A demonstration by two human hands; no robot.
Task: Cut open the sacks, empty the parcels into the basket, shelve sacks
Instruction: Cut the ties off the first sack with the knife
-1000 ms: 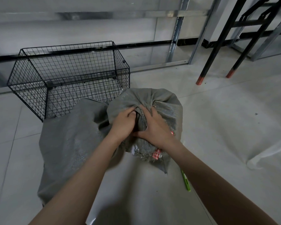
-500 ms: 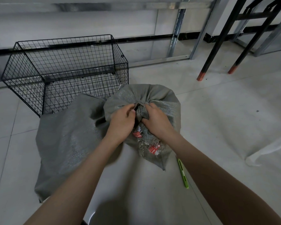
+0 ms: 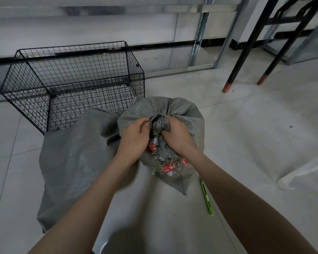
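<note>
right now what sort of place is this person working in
Probably a parcel depot or storeroom: a tied woven sack on the tiled floor, a black wire basket by the wall, and bare metal racking uprights along it.

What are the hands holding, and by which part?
Both hold the grey sack by its bunched neck: the right hand wraps the twisted top, the left hand pinches fabric beside it. The green knife is unheld.

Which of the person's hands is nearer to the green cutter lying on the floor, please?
Right. The right hand grips the neck of the sack, beyond the green cutter; the left hand grips it too, farther left.
</note>
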